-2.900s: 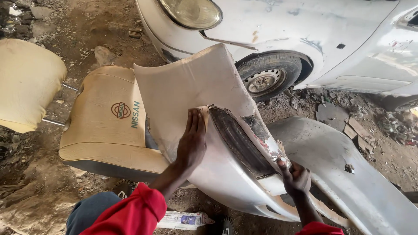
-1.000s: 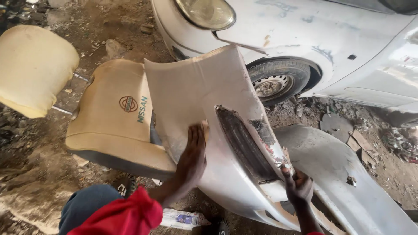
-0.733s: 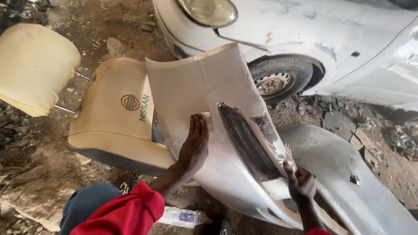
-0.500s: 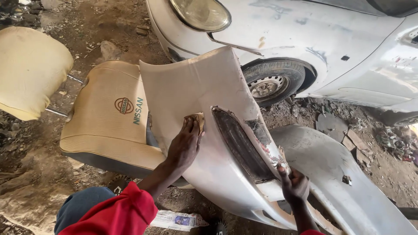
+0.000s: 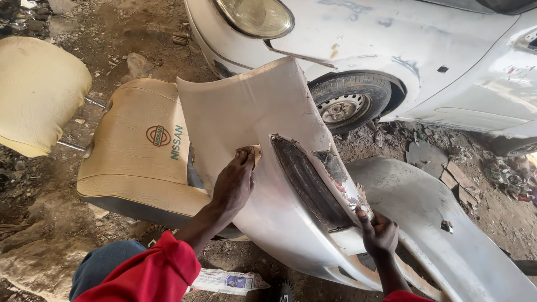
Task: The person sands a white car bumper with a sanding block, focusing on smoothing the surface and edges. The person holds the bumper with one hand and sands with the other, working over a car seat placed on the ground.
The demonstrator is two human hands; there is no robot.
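Observation:
A white car bumper [image 5: 251, 117] lies across a tan car seat [image 5: 140, 162], with a dark grille opening [image 5: 310, 182] in its face. My left hand [image 5: 234, 184] presses a small tan piece of sandpaper [image 5: 253, 151] flat on the bumper, just left of the opening. Gripping the bumper's broken lower edge to the right of the opening is my right hand [image 5: 378, 234]. Both arms wear red sleeves.
A white car [image 5: 403, 50] with a headlight and front wheel [image 5: 349, 103] stands behind. A second grey body panel [image 5: 447, 223] lies at right. A tan headrest [image 5: 36, 92] sits at left. Dirt, rubble and a crumpled wrapper [image 5: 226, 281] cover the ground.
My left hand has slid up and down over the bumper beside the opening and now sits a little higher. My right hand has kept its grip on the edge.

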